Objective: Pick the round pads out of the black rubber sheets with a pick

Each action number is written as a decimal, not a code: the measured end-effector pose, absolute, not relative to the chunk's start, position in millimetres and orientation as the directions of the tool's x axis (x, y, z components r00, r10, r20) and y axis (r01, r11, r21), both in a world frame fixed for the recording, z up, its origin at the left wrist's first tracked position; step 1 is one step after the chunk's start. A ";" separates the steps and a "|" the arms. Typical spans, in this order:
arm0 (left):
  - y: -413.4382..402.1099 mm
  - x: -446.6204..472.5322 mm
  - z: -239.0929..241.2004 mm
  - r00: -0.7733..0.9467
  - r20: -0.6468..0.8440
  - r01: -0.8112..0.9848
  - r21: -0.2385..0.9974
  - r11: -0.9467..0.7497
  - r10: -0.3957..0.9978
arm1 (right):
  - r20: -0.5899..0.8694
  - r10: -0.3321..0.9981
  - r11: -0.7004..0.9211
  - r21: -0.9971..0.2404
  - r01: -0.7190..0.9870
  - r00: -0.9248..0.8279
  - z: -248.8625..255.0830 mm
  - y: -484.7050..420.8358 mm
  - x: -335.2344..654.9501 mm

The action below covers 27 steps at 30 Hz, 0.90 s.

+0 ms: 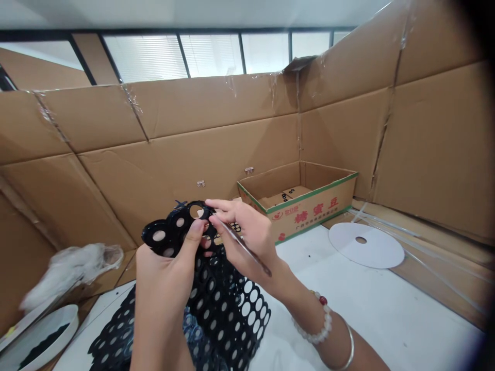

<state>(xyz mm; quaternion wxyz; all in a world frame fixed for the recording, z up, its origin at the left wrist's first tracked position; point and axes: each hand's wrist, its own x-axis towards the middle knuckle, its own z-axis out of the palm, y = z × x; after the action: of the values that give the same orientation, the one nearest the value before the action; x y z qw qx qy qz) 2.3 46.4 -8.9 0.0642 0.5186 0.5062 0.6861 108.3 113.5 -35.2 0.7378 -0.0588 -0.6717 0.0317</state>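
Observation:
A black sheet (228,304) punched with round holes hangs in front of me, its top edge lifted. My left hand (164,281) grips that top edge, thumb pressed on the ring shapes (170,229). My right hand (247,237) pinches a thin metal tool, like tweezers (243,246), with its tip at the sheet's upper rings. More of the perforated black sheet lies below on the white table (379,309).
An open cardboard box (305,206) with green trim stands behind my hands. A white disc (367,246) with a centre hole lies to the right. A white bowl (42,335) and a crumpled bag (73,265) sit at the left. Cardboard walls (216,139) enclose the table.

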 end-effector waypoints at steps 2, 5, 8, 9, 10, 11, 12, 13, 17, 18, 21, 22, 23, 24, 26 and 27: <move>46.1 4.0 -7.5 -0.438 0.661 0.474 0.746 -0.468 0.609 | 0.977 0.192 0.981 -0.194 0.005 0.090 -35.6 112.5 107.5; 46.1 4.9 -6.3 -0.424 0.661 0.524 0.737 -0.427 0.620 | 0.926 0.375 0.923 -0.370 -0.108 0.030 -33.5 113.0 113.0; 45.3 2.8 -6.0 -0.405 0.641 0.531 0.745 -0.403 0.652 | 0.851 0.522 0.819 -0.517 -0.249 -0.052 -29.8 115.4 123.0; 44.3 1.8 -5.8 -0.395 0.641 0.535 0.743 -0.402 0.658 | 0.831 0.550 0.786 -0.546 -0.291 -0.075 -28.8 116.1 125.8; 43.0 0.9 -5.5 -0.384 0.642 0.540 0.739 -0.403 0.663 | 0.813 0.574 0.752 -0.570 -0.331 -0.097 -28.0 116.8 127.8; 41.4 0.0 -5.2 -0.377 0.642 0.546 0.736 -0.400 0.667 | 0.794 0.595 0.716 -0.593 -0.369 -0.121 -27.3 117.2 129.1; 39.5 -0.8 -4.7 -0.372 0.643 0.555 0.732 -0.395 0.669 | 0.776 0.614 0.680 -0.612 -0.403 -0.141 -26.7 117.6 129.7; 37.5 -1.5 -4.4 -0.367 0.646 0.569 0.725 -0.388 0.669 | 0.757 0.634 0.643 -0.630 -0.435 -0.159 -26.0 117.8 129.8; 30.4 -2.9 -4.2 -0.329 0.680 0.605 0.685 -0.406 0.655 | 0.669 0.699 0.431 -0.675 -0.599 -0.252 -22.8 118.8 129.3; 29.2 -2.8 -4.5 -0.315 0.695 0.603 0.672 -0.429 0.646 | 0.653 0.700 0.362 -0.673 -0.645 -0.288 -22.1 119.1 129.7; 28.3 -1.1 -6.0 -0.283 0.735 0.550 0.651 -0.523 0.616 | 0.626 0.677 0.198 -0.661 -0.724 -0.387 -20.8 119.2 132.1; 28.8 -0.4 -6.5 -0.272 0.743 0.527 0.647 -0.551 0.611 | 0.616 0.676 0.165 -0.663 -0.730 -0.406 -20.5 118.9 132.8; 29.7 0.2 -6.9 -0.261 0.748 0.503 0.645 -0.576 0.610 | 0.604 0.679 0.142 -0.666 -0.732 -0.418 -20.2 118.4 133.4; 30.9 0.7 -7.3 -0.253 0.755 0.480 0.641 -0.599 0.605 | 0.592 0.683 0.124 -0.671 -0.731 -0.428 -19.9 117.9 133.9; 33.6 1.3 -7.7 -0.239 0.771 0.445 0.627 -0.640 0.590 | 0.577 0.684 0.099 -0.680 -0.727 -0.446 -19.0 117.0 134.3; 34.9 1.3 -7.8 -0.231 0.776 0.429 0.623 -0.654 0.587 | 0.575 0.681 0.094 -0.684 -0.724 -0.454 -18.5 116.7 134.5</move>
<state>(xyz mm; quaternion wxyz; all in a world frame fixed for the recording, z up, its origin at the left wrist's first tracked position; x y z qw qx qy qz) 1.3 34.9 -7.8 0.0594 0.6170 0.4116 0.6681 134.5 116.7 -18.5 0.5219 0.0207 -0.5240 0.6728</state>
